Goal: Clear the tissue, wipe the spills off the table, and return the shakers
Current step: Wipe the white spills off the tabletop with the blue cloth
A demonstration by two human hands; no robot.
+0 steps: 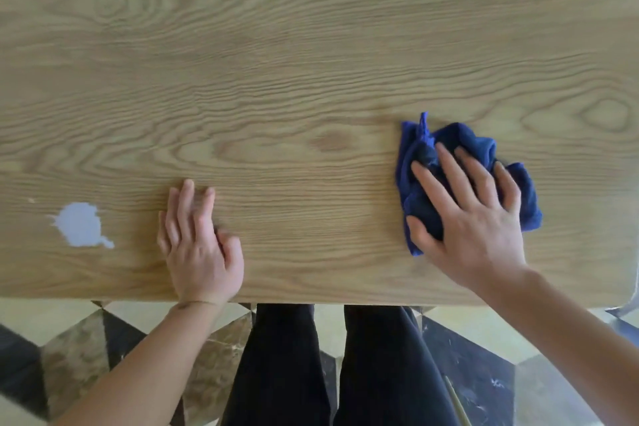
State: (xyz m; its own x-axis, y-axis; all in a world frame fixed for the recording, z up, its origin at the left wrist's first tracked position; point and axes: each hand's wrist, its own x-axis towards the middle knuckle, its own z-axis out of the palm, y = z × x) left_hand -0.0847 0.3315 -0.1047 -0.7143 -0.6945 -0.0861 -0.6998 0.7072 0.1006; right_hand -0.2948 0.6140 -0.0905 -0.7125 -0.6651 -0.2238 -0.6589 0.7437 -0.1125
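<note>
We've got our right hand point(473, 214) pressed flat, fingers spread, on the bunched-up blue cloth point(466, 180) so it drags across the wooden table point(311, 45). Our left hand point(198, 245) rests relaxed near the front edge, holding nothing, probably for balance. The pale spill point(81, 226) sits way off left, not wiped yet. No tissue or shakers in sight, and no labels or writing anywhere.

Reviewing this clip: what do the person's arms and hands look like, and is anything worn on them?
Both forearms are bare, with no sleeves or gloves in view. The left hand has a thin band or thread around its wrist. The right hand shows no rings or watch.
</note>
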